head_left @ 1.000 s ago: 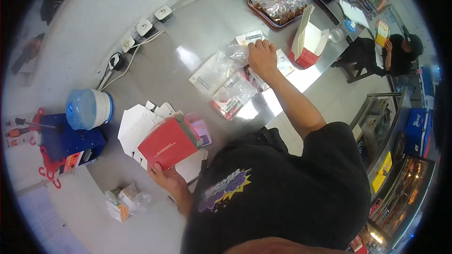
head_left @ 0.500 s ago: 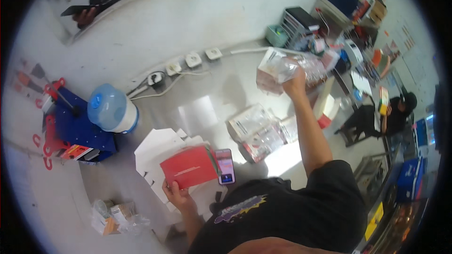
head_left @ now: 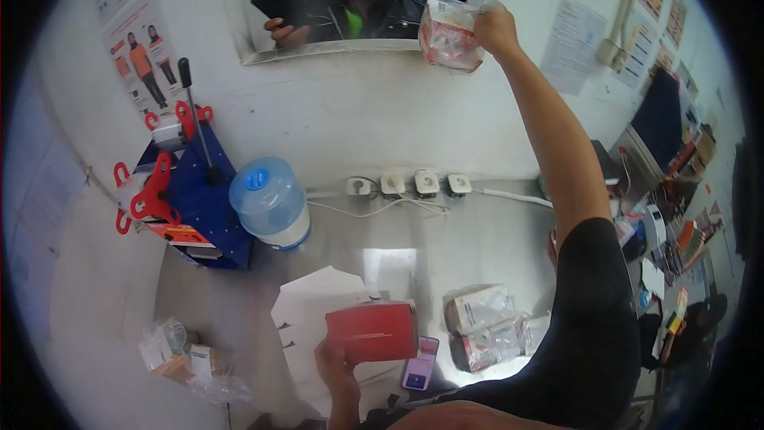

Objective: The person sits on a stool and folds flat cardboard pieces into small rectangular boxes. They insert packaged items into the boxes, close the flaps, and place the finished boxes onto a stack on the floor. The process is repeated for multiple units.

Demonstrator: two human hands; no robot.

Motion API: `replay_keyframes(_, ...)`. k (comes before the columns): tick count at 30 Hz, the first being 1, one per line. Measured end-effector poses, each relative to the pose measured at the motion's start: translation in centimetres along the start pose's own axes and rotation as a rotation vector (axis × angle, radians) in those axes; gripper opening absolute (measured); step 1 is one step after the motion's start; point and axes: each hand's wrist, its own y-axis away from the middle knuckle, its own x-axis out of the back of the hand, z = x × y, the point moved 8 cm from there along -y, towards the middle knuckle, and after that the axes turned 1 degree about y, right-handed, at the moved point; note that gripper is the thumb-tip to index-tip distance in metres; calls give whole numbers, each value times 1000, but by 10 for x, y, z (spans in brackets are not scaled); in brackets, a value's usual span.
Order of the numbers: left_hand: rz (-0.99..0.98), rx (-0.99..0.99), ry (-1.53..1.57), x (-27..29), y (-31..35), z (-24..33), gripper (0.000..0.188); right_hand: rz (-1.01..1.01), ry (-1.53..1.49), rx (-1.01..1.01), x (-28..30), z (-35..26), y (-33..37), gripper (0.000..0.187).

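My right hand (head_left: 495, 29) is raised high at the top of the view, gripping a clear plastic bag (head_left: 447, 32) with reddish contents. It holds the bag up at a wall opening where another person (head_left: 350, 0) stands with a dark phone in hand. My left hand (head_left: 334, 366) is low near the bottom edge, holding a flat red box (head_left: 372, 331) level above the steel counter (head_left: 477, 247). White cartons (head_left: 314, 302) lie under the red box.
A blue-capped water jug (head_left: 269, 201) and a blue device with red handles (head_left: 187, 183) stand at left. Several sockets (head_left: 406, 184) line the wall. More clear packets (head_left: 485, 326), a phone (head_left: 419, 363) and small bags (head_left: 179, 354) lie on the counter. Cluttered shelves (head_left: 676, 215) at right.
My right hand has lifted the clear bag from above the counter up to the wall opening. The view tilted upward. My left hand still holds the red box.
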Motion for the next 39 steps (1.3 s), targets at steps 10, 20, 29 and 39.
replay_keyframes(10, 176, -86, 144, 50, 2, -1, 60, -103, 91, -93, -92, -9, -39, 35)
replay_keyframes(20, 175, -143, 100, 44, 19, 17, 56, -168, 165, -205, -74, -3, -26, 55)
replay_keyframes(29, -22, -281, -168, 10, 34, 48, 45, -1001, -612, 290, -5, -95, 363, 93)
replay_keyframes(39, -677, -288, -530, -56, 68, -9, 50, -546, -1242, -1428, 125, -54, 654, 74)
